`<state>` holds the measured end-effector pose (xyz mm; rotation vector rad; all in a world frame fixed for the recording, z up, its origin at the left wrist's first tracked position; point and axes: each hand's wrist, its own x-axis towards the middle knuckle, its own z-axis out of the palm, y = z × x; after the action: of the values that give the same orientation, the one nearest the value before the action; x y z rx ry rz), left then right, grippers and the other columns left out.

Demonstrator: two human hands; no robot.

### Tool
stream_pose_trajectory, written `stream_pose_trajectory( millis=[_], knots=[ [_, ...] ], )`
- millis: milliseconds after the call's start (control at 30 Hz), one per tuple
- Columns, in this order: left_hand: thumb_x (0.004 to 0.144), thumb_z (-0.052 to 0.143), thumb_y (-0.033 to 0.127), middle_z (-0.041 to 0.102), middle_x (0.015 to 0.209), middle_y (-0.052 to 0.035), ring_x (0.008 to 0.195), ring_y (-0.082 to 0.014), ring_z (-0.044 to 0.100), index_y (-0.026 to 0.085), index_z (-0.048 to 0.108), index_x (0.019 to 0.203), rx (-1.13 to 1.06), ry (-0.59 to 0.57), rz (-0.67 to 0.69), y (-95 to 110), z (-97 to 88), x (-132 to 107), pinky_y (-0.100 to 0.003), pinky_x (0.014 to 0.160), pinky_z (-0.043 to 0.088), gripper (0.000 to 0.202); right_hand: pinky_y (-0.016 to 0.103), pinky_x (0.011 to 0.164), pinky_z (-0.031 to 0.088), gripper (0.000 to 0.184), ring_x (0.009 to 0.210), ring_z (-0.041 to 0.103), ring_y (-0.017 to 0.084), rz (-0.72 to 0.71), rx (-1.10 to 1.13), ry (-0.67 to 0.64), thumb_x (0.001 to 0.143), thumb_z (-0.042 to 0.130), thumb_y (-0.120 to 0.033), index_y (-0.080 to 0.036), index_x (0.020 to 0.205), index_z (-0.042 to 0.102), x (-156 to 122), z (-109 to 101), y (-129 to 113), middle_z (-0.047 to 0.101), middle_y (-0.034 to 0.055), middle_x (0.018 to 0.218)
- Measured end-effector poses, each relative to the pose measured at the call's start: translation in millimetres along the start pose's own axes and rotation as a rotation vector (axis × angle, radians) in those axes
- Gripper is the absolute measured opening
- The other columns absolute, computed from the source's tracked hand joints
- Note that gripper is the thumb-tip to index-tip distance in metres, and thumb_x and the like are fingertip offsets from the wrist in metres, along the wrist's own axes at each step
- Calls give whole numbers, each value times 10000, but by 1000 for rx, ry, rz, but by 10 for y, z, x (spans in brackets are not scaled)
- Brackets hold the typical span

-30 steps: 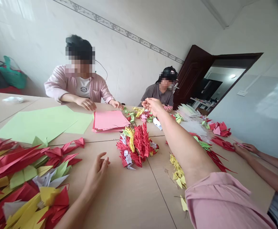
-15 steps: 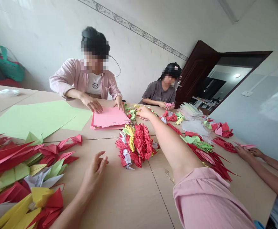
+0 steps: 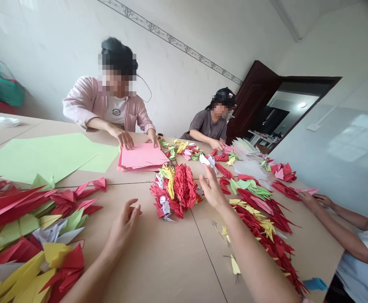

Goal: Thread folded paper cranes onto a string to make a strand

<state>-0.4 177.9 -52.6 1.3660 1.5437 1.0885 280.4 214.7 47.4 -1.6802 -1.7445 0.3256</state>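
My left hand [image 3: 125, 223] rests at the table's near middle, thumb and fingers loosely curved and apart, holding nothing. To its right lies a round bundle of folded paper pieces [image 3: 185, 187] in red, yellow and white. Just past that bundle, my right hand [image 3: 213, 189] hovers with fingers apart, nothing visible in its grip. A white folded paper piece [image 3: 208, 161] shows right beyond its fingertips; whether they touch I cannot tell. Beneath and beside my right forearm runs a long row of red and yellow folded pieces [image 3: 268, 229].
Many folded paper pieces [image 3: 20, 227] heap at the left. Across the table, a person's hands press a pink paper stack [image 3: 144, 155] beside green sheets [image 3: 49, 155]. Another person handles pieces behind clear bags [image 3: 255, 170]. At right, a third person's hands hold pink paper [image 3: 308, 191].
My right hand has drawn back toward me from the far mixed pile, uncovering the red and yellow row. My left hand stays put. The view has shifted slightly.
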Motion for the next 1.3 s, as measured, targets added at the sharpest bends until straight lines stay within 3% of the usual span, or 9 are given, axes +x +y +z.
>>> stream_pose_trajectory(
  millis=[167, 367, 467, 600, 767, 867, 967, 1067, 1300],
  knots=[
    [785, 421, 646, 708, 785, -57, 848, -288, 701, 224, 518, 1116, -9, 7, 31, 60, -30, -28, -392, 765, 514, 545, 542, 1206, 92, 850, 1505, -7, 307, 33, -80, -67, 925, 299, -679, -113, 1547, 178, -96, 387, 47, 80, 160, 1625],
    [777, 431, 633, 716, 739, -52, 822, -288, 714, 225, 523, 1085, -6, 12, 62, 102, -81, -69, -389, 753, 527, 519, 595, 1171, 171, 738, 1484, 157, 346, 19, -147, -154, 941, 464, -535, -125, 1522, 263, 9, 642, -111, 242, 191, 1586],
    [772, 436, 637, 719, 733, -52, 813, -286, 718, 226, 530, 1068, -10, 17, 79, 105, -81, -70, -388, 743, 533, 515, 630, 1154, 174, 759, 1487, 136, 358, -2, -177, -109, 942, 426, -562, -124, 1531, 235, -52, 472, -146, 208, 192, 1595],
    [766, 442, 650, 716, 733, -52, 813, -286, 721, 227, 533, 1060, -18, 18, 102, 96, -76, -57, -389, 736, 538, 523, 576, 1172, 193, 742, 1501, 100, 314, -20, -241, 42, 942, 375, -574, -151, 1535, 232, -262, -86, -20, 189, 148, 1609],
    [745, 469, 657, 720, 740, -48, 801, -286, 721, 232, 543, 1043, -15, 8, 112, 73, -61, -18, -389, 734, 541, 524, 585, 1169, 209, 646, 1464, 215, 355, 84, -375, 215, 927, 418, -517, -102, 1420, 447, -883, -896, 517, 369, 201, 1522],
    [736, 483, 636, 725, 754, -53, 808, -293, 719, 226, 542, 1055, -3, 1, 101, 71, -49, -9, -389, 741, 537, 523, 609, 1132, 271, 509, 1363, 394, 369, 149, -460, 255, 922, 471, -454, -114, 1284, 580, -1366, -1186, 857, 513, 221, 1396],
    [746, 493, 584, 725, 767, -46, 832, -291, 716, 233, 539, 1061, 21, -6, 82, 94, -50, -29, -380, 764, 529, 475, 579, 1096, 339, 357, 1266, 507, 316, 186, -530, 232, 928, 555, -375, -134, 1181, 626, -1767, -1246, 1054, 609, 167, 1264],
    [758, 500, 537, 724, 778, -41, 846, -289, 716, 231, 544, 1062, 51, -3, 60, 134, -55, -57, -369, 772, 525, 433, 544, 1064, 391, 300, 1250, 519, 282, 199, -574, 158, 924, 609, -339, -157, 1162, 624, -2000, -1137, 1099, 613, 110, 1252],
    [782, 494, 471, 732, 764, -19, 858, -270, 714, 235, 561, 1038, 128, 39, 50, 200, -41, -95, -352, 774, 524, 354, 471, 946, 503, 277, 1063, 621, 230, 260, -604, 25, 942, 597, -326, -157, 1160, 614, -2017, -913, 1056, 634, 87, 1172]
  ],
)
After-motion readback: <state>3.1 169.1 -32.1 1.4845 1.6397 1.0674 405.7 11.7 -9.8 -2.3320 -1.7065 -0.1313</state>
